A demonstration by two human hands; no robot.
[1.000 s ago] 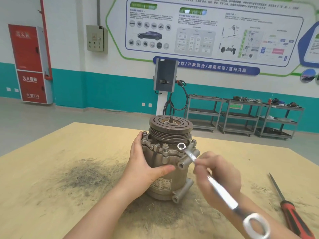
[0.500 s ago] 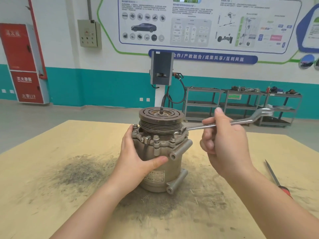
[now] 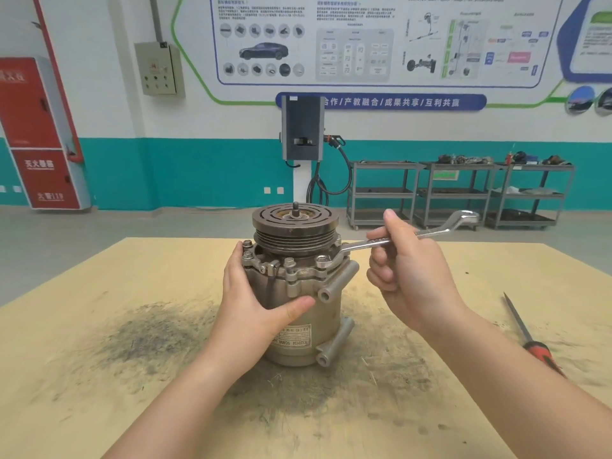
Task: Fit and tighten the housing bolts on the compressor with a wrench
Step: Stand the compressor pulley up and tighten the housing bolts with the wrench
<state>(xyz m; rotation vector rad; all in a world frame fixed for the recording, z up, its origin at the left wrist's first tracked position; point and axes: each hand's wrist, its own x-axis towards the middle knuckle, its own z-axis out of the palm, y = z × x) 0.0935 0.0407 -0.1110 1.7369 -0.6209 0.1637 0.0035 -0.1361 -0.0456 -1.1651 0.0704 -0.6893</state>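
So we've got the compressor [image 3: 298, 293] standing upright in the middle of the desk [image 3: 99, 326], pulley end up, right on a dark sooty smudge on the wood. Our left hand [image 3: 251, 309] is wrapped around the left side of the body, fingers curled round the back and the thumb pressed across the front just above the label.

Our right hand [image 3: 407, 276] holds the wrench [image 3: 397, 240] by the middle of its shank, fingers clamped on it with the thumb up on top. The wrench lies nearly level, its near ring end sitting down on a bolt at the right side of the top flange, just under the pulley grooves; the far ring end sticks out past the hand to the right. That bolt itself is hidden under the ring.

A few other bolts [image 3: 289, 261] show around the flange, heads up, one at the front and one by our left fingertips.

Off to the right on the desk lies a screwdriver [image 3: 530, 339] with a red and black handle, well apart from the compressor.
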